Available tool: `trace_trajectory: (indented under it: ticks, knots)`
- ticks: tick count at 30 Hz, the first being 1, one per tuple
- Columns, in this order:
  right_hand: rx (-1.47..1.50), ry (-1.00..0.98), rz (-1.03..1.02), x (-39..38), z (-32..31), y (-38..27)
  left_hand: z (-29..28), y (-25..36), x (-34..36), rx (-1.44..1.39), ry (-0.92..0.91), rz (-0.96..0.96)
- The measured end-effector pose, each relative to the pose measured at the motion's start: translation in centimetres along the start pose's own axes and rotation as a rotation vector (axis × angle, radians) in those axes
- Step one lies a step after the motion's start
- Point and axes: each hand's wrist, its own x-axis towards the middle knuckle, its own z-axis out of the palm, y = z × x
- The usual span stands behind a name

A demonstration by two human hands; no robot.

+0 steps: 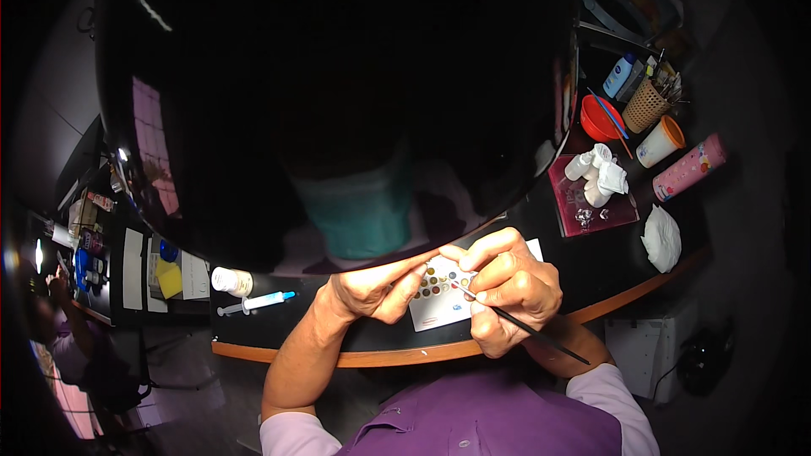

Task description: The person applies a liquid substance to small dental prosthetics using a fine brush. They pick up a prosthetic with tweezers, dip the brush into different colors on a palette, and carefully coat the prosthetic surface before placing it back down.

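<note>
In my right hand (515,291) is a thin brush (545,338) with a dark handle, gripped between thumb and fingers. The handle slants down to the right, and its front end points toward my left hand. My left hand (380,291) is closed in a pinch, its fingertips close to the right hand's. Whatever it holds is hidden by the fingers and a large dark shape overhead. Below both hands, a white card (431,317) lies on the black table, bearing several small round spots of yellow, brown, red and grey.
Left on the table are a syringe (258,302) and a white bottle (231,281). Toward the right stand a pink tray (621,221) with white containers, a red bowl (596,122), a woven cup (644,110) of brushes, a pink tumbler (691,169) and crumpled white tissue (661,239).
</note>
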Motion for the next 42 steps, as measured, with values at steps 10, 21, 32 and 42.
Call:
trace_trajectory:
  ticks: [10,21,32,42]
  knots:
    - [-0.024,0.001,-0.015,-0.05,0.06,0.07,-0.05,0.24,0.10,0.030,-0.009,-0.009]
    - [0.008,-0.024,0.000,-0.37,-0.18,0.19,-0.19,0.36,-0.07,-0.005,-0.007,-0.021]
    - [-0.030,-0.041,0.006,-0.36,-0.27,0.06,-0.24,0.37,-0.10,-0.001,-0.011,-0.022]
    - [-0.008,-0.029,0.000,-0.25,-0.13,0.08,-0.27,0.40,0.08,-0.011,-0.022,-0.025]
